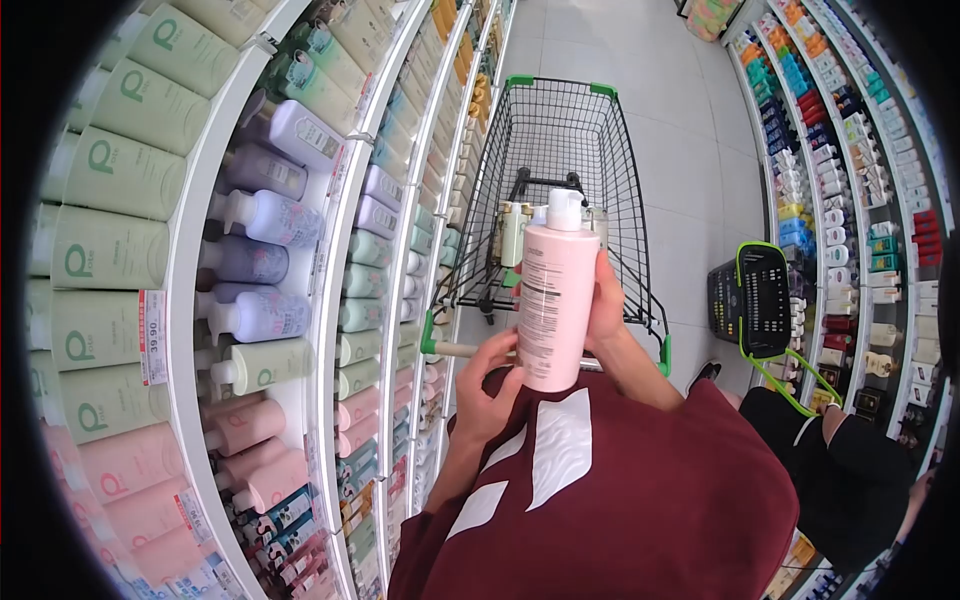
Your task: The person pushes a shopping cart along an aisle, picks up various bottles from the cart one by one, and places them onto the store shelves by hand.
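Note:
A pink pump bottle point(560, 300) with a white top is held upright in front of my chest, its printed label facing me. My left hand point(487, 385) grips its lower left side. On the right side, my right hand point(607, 300) wraps around it from behind, with part of the fingers hidden. Just beyond the bottle stands a black wire shopping cart point(625, 190) with green corners. Several pale bottles point(513, 232) sit in the cart, partly hidden behind the pink one.
Shelves of pump bottles point(270, 260) in green, purple and pink run along my left, with price tags point(152, 338). At my right, a person in black shorts point(850, 440) carries a black basket point(748, 300). More stocked shelves point(850, 200) line the right side. Grey floor tiles point(665, 120) lie between.

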Available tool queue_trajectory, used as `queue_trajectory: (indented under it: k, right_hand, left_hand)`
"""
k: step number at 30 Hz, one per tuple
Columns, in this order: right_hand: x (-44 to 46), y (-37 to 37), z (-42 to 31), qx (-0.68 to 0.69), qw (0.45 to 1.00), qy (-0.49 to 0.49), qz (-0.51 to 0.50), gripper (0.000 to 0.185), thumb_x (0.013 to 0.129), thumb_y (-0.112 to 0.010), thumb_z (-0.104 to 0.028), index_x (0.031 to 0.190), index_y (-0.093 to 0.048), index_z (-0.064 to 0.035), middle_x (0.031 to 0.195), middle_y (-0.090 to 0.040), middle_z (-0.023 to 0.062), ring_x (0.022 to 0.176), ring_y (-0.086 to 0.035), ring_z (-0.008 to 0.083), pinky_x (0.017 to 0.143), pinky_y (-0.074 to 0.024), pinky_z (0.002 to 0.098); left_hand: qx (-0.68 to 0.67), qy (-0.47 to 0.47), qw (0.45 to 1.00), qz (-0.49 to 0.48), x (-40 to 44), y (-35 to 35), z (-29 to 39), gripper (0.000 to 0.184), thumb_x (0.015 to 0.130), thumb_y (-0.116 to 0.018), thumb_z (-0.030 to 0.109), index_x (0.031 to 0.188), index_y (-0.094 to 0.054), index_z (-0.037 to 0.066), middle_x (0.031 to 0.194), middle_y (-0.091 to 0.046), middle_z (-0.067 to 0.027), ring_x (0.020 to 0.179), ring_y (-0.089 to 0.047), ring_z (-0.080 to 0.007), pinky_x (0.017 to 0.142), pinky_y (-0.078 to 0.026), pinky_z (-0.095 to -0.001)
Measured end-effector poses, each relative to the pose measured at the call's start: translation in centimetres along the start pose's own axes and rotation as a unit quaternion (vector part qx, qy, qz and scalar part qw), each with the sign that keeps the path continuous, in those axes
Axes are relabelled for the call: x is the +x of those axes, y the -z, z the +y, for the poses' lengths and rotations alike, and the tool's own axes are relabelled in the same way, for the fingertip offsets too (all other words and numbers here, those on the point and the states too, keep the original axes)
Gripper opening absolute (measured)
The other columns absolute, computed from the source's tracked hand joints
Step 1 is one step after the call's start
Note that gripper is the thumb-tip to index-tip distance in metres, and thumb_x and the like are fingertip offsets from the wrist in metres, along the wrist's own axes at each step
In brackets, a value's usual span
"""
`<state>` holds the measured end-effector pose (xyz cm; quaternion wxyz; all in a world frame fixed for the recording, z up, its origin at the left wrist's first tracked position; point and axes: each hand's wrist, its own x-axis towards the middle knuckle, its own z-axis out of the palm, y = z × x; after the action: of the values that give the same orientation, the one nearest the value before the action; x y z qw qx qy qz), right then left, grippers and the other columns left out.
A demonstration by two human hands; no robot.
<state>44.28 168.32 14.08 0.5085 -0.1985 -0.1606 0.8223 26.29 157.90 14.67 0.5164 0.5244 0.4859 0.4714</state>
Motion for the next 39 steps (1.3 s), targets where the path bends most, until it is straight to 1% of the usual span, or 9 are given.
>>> queue_trajectory:
  k: [2,5,7,9,16,19,35,37,39]
  right_hand:
    - [-0.2,-0.1,-0.4,0.033,0.999,-0.010,-0.035,0.089,0.095,-0.029,-0.074,0.146,-0.040,-0.0026,0.126,-0.059,0.0226,0.106,-0.065,0.0372,0.086,-0.0573,0.0513]
    - [-0.3,-0.1,-0.3,0.085,0.994,-0.016,-0.068,0.092,0.095,-0.021,-0.077,0.146,-0.041,-0.0033,0.123,-0.060,0.0231,0.104,-0.066,0.0374,0.086,-0.0569,0.0520]
    - [-0.3,-0.1,-0.2,0.078,0.994,-0.019,-0.070,0.092,0.094,-0.022,-0.077,0.145,-0.041,-0.0032,0.122,-0.060,0.0231,0.103,-0.066,0.0372,0.085,-0.0565,0.0521]
    - [-0.1,-0.1,-0.4,0.069,0.994,-0.007,-0.085,0.092,0.094,-0.022,-0.077,0.144,-0.042,-0.0021,0.122,-0.060,0.0230,0.102,-0.066,0.0372,0.084,-0.0565,0.0514]
    - [-0.5,-0.3,0.0,0.049,0.997,-0.014,-0.054,0.096,0.091,-0.023,-0.081,0.140,-0.045,-0.0008,0.117,-0.061,0.0230,0.095,-0.068,0.0344,0.078,-0.0576,0.0493]
    - [-0.4,0.3,0.3,0.094,0.990,-0.018,-0.108,0.094,0.093,-0.024,-0.077,0.143,-0.043,0.0000,0.120,-0.062,0.0230,0.101,-0.066,0.0371,0.086,-0.0560,0.0507]
    - [-0.1,-0.3,0.3,0.088,0.987,-0.063,-0.122,0.091,0.094,-0.028,-0.076,0.145,-0.041,-0.0009,0.124,-0.060,0.0245,0.106,-0.065,0.0388,0.091,-0.0552,0.0524]
    - [-0.2,-1.1,0.0,0.066,0.989,-0.063,-0.120,0.090,0.095,-0.030,-0.075,0.145,-0.041,-0.0007,0.125,-0.060,0.0237,0.109,-0.064,0.0384,0.092,-0.0546,0.0527]
    - [-0.4,-2.1,-0.3,0.057,0.992,-0.062,-0.093,0.083,0.097,-0.040,-0.068,0.145,-0.041,-0.0006,0.128,-0.060,0.0197,0.113,-0.063,0.0343,0.096,-0.0528,0.0501]
  left_hand:
    - [-0.084,0.021,0.996,0.012,-0.2,-0.3,0.1,0.035,0.093,-0.059,0.001,0.127,-0.056,-0.006,0.130,-0.062,-0.0164,0.110,-0.064,-0.0211,0.097,-0.051,-0.0335]
    - [-0.189,0.089,0.978,0.007,0.3,-0.8,-0.7,0.033,0.096,-0.054,0.003,0.128,-0.055,-0.006,0.127,-0.063,-0.0150,0.113,-0.061,-0.0198,0.100,-0.046,-0.0328]
    - [-0.153,0.083,0.984,-0.048,0.1,-0.9,-2.1,0.036,0.101,-0.047,0.011,0.132,-0.051,-0.007,0.126,-0.062,-0.0136,0.115,-0.059,-0.0187,0.102,-0.043,-0.0317]
    - [-0.256,0.167,0.949,-0.072,-0.5,-1.3,-3.7,0.049,0.106,-0.042,0.029,0.138,-0.045,-0.008,0.129,-0.059,-0.0126,0.117,-0.057,-0.0178,0.102,-0.043,-0.0309]
    - [-0.263,0.135,0.949,-0.107,-0.1,-1.9,-2.7,0.064,0.104,-0.046,0.042,0.142,-0.040,-0.009,0.132,-0.057,-0.0141,0.123,-0.053,-0.0184,0.107,-0.038,-0.0323]
    - [-0.259,0.126,0.951,-0.115,-0.1,-1.8,-2.6,0.068,0.103,-0.047,0.045,0.141,-0.039,-0.010,0.133,-0.056,-0.0152,0.124,-0.052,-0.0188,0.108,-0.037,-0.0327]
    - [-0.227,0.096,0.963,-0.110,-0.6,-1.5,-3.3,0.063,0.100,-0.055,0.039,0.136,-0.043,-0.010,0.125,-0.060,-0.0149,0.115,-0.057,-0.0179,0.101,-0.042,-0.0326]
    - [-0.271,0.064,0.960,0.011,-0.6,-2.7,-1.8,0.057,0.099,-0.055,0.033,0.136,-0.045,-0.010,0.129,-0.059,-0.0164,0.119,-0.056,-0.0195,0.105,-0.041,-0.0336]
    - [-0.267,0.050,0.962,0.008,-0.1,-2.2,-0.3,0.056,0.098,-0.056,0.030,0.137,-0.046,-0.010,0.131,-0.058,-0.0168,0.122,-0.055,-0.0205,0.107,-0.040,-0.0341]
